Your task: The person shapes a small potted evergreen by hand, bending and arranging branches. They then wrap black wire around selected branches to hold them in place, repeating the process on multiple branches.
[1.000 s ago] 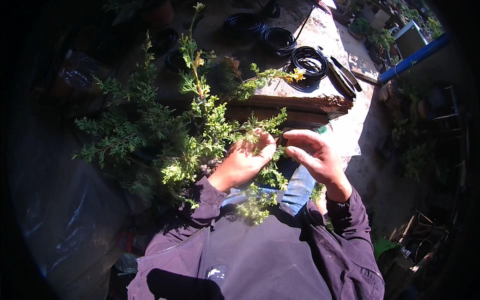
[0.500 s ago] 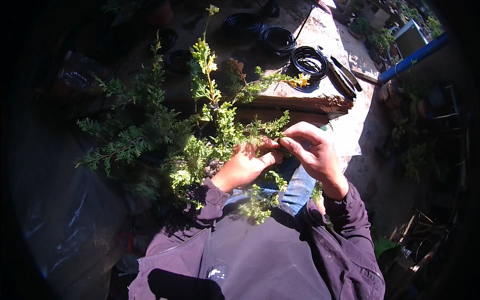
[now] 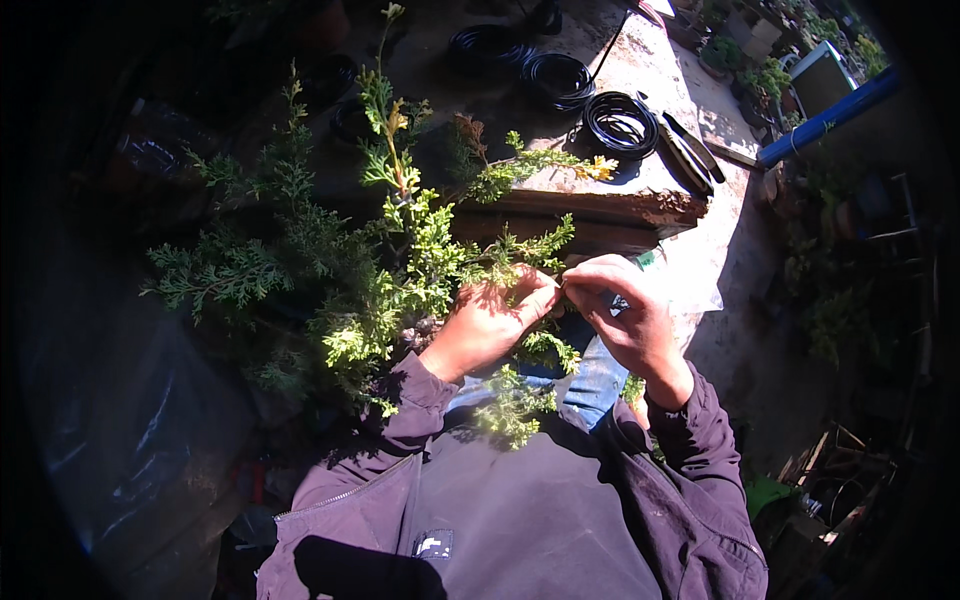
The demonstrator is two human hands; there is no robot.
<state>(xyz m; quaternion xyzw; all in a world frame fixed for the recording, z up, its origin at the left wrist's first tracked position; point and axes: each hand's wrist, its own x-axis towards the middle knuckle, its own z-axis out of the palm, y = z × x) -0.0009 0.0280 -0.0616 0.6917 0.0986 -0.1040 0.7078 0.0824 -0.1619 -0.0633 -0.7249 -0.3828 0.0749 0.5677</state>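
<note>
A wooden table (image 3: 630, 180), part in glare and part in shadow, backs the scene; before its near edge, left of the near right corner, rises a bushy evergreen (image 3: 428, 248), its upper shoots overlapping the tabletop in this view. Among its sprays, just in front of that edge, the left hand (image 3: 485, 322) appears closed on a side branch (image 3: 542, 245), thumb against forefinger, foliage partly covering its fingers. The right hand (image 3: 635, 322) meets it from the other side. Coils of black wire (image 3: 590, 122) lie toward the near right corner — a slim hand tool (image 3: 688, 157) beside them, untouched. Smallest of all, the right thumb and forefinger are drawn into a pinch — on what, too small to tell. The step looks like fine fingertip work on that branch; the next move seems to call for a steady left hold and a light right touch.
</note>
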